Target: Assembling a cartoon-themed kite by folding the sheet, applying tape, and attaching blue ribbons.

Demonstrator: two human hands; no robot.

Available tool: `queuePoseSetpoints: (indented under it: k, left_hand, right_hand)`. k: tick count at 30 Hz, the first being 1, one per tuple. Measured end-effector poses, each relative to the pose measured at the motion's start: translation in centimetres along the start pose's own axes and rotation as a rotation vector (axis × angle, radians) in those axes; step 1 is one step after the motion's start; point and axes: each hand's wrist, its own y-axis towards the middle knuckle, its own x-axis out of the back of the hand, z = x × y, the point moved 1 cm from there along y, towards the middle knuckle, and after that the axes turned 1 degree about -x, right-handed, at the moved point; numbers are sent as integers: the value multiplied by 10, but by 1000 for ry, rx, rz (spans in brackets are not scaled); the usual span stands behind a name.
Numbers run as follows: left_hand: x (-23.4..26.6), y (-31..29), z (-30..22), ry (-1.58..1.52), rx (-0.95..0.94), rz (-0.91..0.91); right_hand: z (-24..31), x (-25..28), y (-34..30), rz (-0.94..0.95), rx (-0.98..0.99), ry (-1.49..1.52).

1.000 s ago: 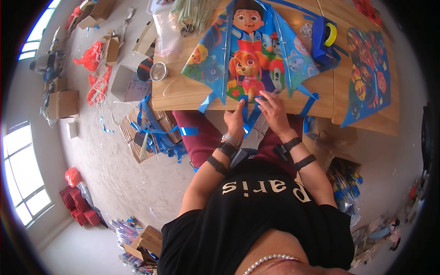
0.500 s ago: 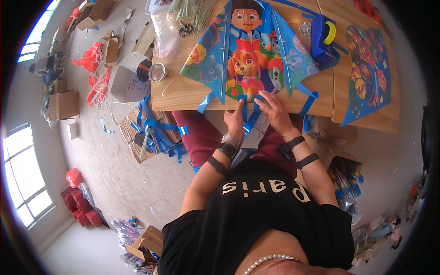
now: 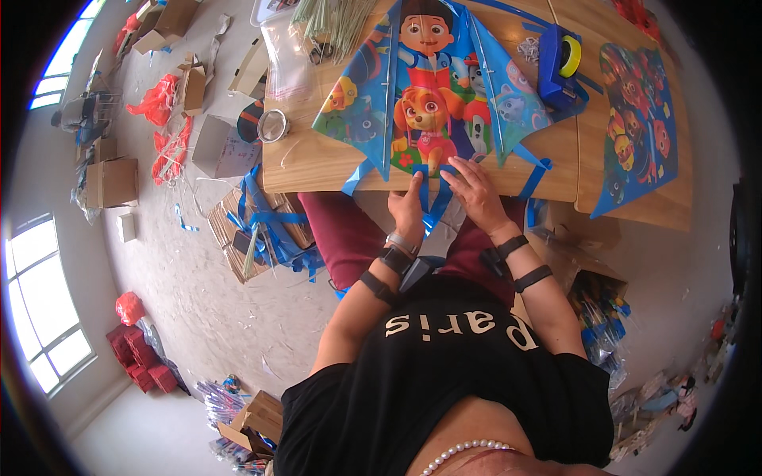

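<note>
A kite [image 3: 432, 87] printed with cartoon figures lies on the wooden table [image 3: 302, 168], its lower edge close to the table's front edge. Blue ribbon [image 3: 434, 213] hangs in a loop from the kite's bottom middle, over the table edge. My left hand [image 3: 406, 210] is closed at the left side of this loop, thumb on top at the ribbon; its other fingers are mostly hidden. On the right side of the loop, my right hand [image 3: 476, 194] rests with fingers stretched out, fingertips touching the kite's lower edge and the ribbon.
A blue tape dispenser [image 3: 556, 75] with yellow tape stands right of the kite. Another printed sheet [image 3: 637, 127] lies at the far right. A tape roll [image 3: 274, 125] sits at the table's left edge, below thin sticks [image 3: 333, 28]. Blue ribbons [image 3: 278, 234] cover cardboard on the left.
</note>
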Motion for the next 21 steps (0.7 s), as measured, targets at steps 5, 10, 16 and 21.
queuePoseSetpoints:
  k: [5,10,16,21]
  left_hand:
    - [0,0,0,4,12,-1]
    - [1,1,0,9,0,-6]
    - [2,2,0,70,8,-15]
    - [3,3,2,54,23,-1]
  right_hand:
    - [0,1,0,-6,-3,7]
    - [1,1,1,0,-6,10]
    - [-1,-1,-1,4,2,3]
    - [-1,-1,-1,-7,-11,23]
